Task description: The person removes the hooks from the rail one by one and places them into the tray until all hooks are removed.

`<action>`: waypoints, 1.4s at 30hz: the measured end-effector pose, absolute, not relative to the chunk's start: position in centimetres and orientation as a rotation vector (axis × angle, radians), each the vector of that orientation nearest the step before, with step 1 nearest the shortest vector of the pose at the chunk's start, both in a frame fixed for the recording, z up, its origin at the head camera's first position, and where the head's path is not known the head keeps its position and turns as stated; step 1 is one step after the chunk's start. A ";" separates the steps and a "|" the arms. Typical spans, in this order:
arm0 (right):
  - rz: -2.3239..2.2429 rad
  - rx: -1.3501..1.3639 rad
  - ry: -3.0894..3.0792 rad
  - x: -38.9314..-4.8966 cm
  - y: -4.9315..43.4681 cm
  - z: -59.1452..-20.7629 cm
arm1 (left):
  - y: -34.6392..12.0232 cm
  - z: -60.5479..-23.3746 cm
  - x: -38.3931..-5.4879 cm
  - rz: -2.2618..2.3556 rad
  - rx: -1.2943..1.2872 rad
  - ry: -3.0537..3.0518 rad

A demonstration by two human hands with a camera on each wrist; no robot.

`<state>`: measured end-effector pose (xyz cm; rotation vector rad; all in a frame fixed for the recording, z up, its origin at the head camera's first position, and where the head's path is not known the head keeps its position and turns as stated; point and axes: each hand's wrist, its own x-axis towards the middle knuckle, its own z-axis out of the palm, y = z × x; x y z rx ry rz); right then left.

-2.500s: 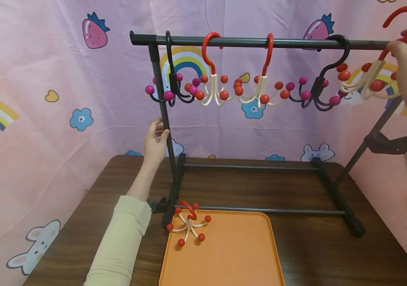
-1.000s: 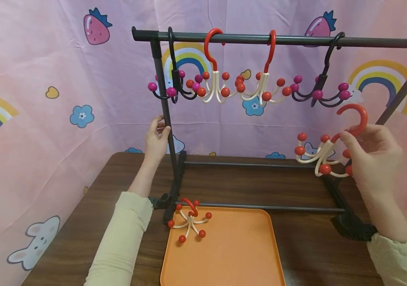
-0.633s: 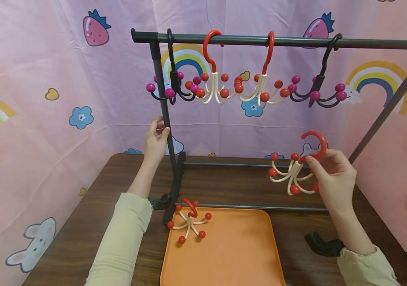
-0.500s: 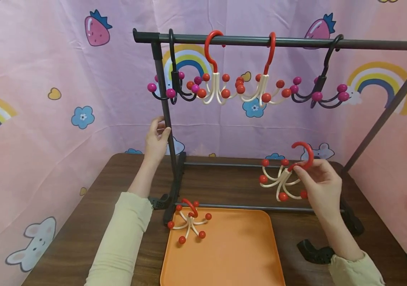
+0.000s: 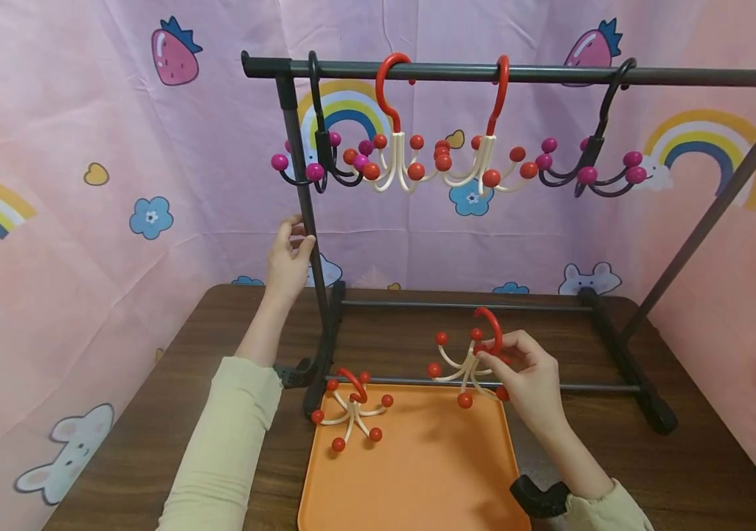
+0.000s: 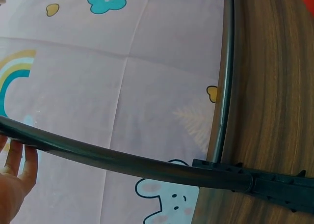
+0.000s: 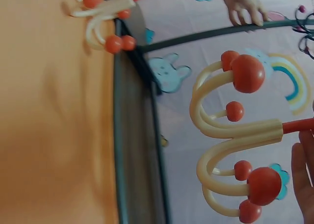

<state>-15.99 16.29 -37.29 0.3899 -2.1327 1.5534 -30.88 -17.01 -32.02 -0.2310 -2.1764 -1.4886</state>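
Observation:
My left hand (image 5: 288, 262) holds the left upright post (image 5: 307, 203) of a dark metal rack, thumb in front and fingers behind. In the left wrist view several fingertips touch the post. With thumb and fingers, my right hand (image 5: 529, 376) pinches a cream claw hanger (image 5: 469, 366) by its red hook, above the back right of an orange tray (image 5: 411, 479). Red balls tip its curved arms, seen large in the right wrist view. A matching claw hanger (image 5: 352, 415) lies at the tray's back left corner.
Along the rack's top bar (image 5: 453, 72) hang a black claw hanger (image 5: 322, 151) with pink balls, two cream ones (image 5: 397, 158) with red hooks, and another black one (image 5: 590, 153). The rack's feet (image 5: 653, 405) rest on a brown wooden table (image 5: 696, 472). Patterned cloth stands behind.
My right hand has taken the cream claw hanger from beside the bar's right end down and left to above the tray. The left hand stays at the post.

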 end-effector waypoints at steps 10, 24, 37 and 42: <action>1.449 0.486 -2.235 -14.9 13.0 -38.0 | -17.1 -32.2 -31.0 -1.473 -0.224 -2.189; 1.500 0.498 -2.275 -16.3 10.5 -43.3 | -17.2 -31.9 -30.7 -1.490 -0.215 -2.210; 1.510 0.386 -2.317 -16.3 8.1 -44.9 | -17.1 -32.0 -30.7 -1.509 -0.208 -2.201; 1.468 0.390 -2.313 -16.2 7.7 -45.5 | -17.1 -32.0 -30.8 -1.512 -0.223 -2.191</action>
